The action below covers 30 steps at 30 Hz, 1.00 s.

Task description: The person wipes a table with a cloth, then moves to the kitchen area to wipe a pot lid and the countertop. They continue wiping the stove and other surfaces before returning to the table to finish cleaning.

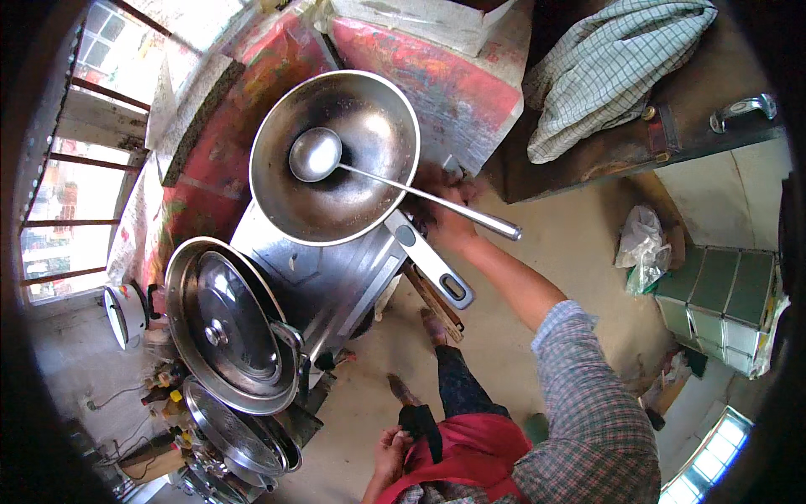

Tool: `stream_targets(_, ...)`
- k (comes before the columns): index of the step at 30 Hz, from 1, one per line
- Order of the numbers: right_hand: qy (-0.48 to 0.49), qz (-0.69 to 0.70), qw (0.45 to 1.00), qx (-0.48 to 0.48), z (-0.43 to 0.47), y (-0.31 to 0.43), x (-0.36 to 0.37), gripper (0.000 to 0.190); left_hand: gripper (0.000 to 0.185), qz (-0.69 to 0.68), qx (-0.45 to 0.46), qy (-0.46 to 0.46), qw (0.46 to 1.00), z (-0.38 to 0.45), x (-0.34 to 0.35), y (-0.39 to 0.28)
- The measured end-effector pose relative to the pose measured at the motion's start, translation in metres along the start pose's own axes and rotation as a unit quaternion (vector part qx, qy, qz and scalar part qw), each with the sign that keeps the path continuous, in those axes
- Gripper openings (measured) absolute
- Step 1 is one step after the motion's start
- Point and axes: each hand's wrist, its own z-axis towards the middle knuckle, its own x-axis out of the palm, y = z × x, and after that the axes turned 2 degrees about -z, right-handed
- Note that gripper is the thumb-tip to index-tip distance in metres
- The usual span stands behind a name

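Note:
A metal wok [283, 208] with a grey long handle [431, 259] rests on the stainless steel stove [289, 258]. In it lies a metal ladle [316, 154], its shaft reaching over the wok's rim to the right. My right hand [448, 214] is stretched out beyond the wok handle, at the stove's corner. The ladle shaft crosses in front of it, and its fingers are dark and blurred, so what it touches is unclear. Low in front of my body, my left hand [391, 448] is curled in beside a black strap [431, 435], with nothing seen in its fingers.
Left of the stove stands a wide metal pan [179, 340] with a glass lid [236, 315] in it. Nearer are a metal strainer [230, 428] and several bottles [173, 403]. A checked cloth [620, 75] lies on a brown cabinet [585, 167]. Barred windows [72, 220] are at left.

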Motion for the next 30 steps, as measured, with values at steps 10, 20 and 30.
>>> stream_targets(10,-0.030,0.004,0.987,0.155,0.075,-0.042,-0.024,0.041,0.026,0.008,-0.016,0.021,1.000,0.001,0.000,-0.007)
stream_targets(20,0.094,0.031,0.969,0.226,-0.049,-0.070,0.025,0.034,0.028,0.016,-0.015,-0.006,1.000,-0.006,-0.013,0.003)
stream_targets(30,-0.243,0.016,0.940,0.237,-0.007,-0.046,0.060,0.031,0.023,0.010,-0.020,-0.009,1.000,0.007,-0.023,0.007)
